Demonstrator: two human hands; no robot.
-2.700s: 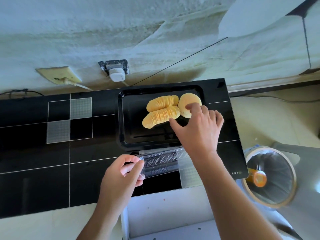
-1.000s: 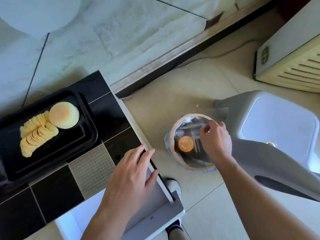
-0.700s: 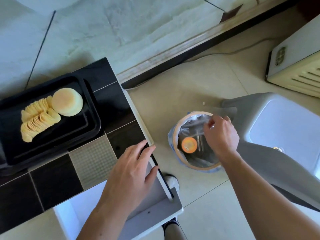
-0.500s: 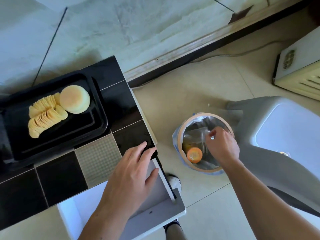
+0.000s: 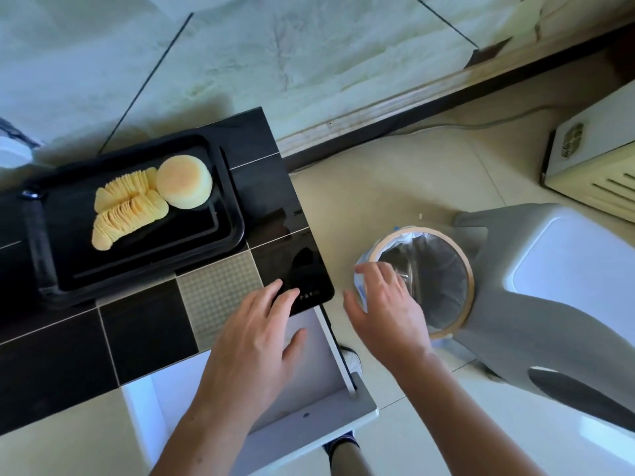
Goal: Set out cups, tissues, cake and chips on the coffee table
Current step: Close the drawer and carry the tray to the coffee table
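Chips (image 5: 129, 209) lie fanned in two overlapping rows on the black tray (image 5: 48, 269), the round cake (image 5: 184, 182) touching their right end; the tray stands on the black tiled table (image 5: 144, 331), toward its far right corner. Judged handling: the chips are thin, light and brittle, liable to slide and break if pinched, so they are best moved with the tray. The cake looks soft and light and would dent under fingertip pressure. The tray appears stiff and glossy, possibly slippery, and is best taken at its two short rims and kept level. Left hand (image 5: 254, 341): grip wide and empty, fingers spread, resting flat at the table's near right corner above the open white drawer (image 5: 309, 400). Right hand (image 5: 385, 314): fingers loosely bent over the near rim of the lined waste bin (image 5: 460, 300) on the floor; nothing is seen in its grip. Compared with half a second earlier, the right hand has drawn back from the bin's middle to its near rim, the orange lid inside is no longer visible, and the left hand is unmoved.
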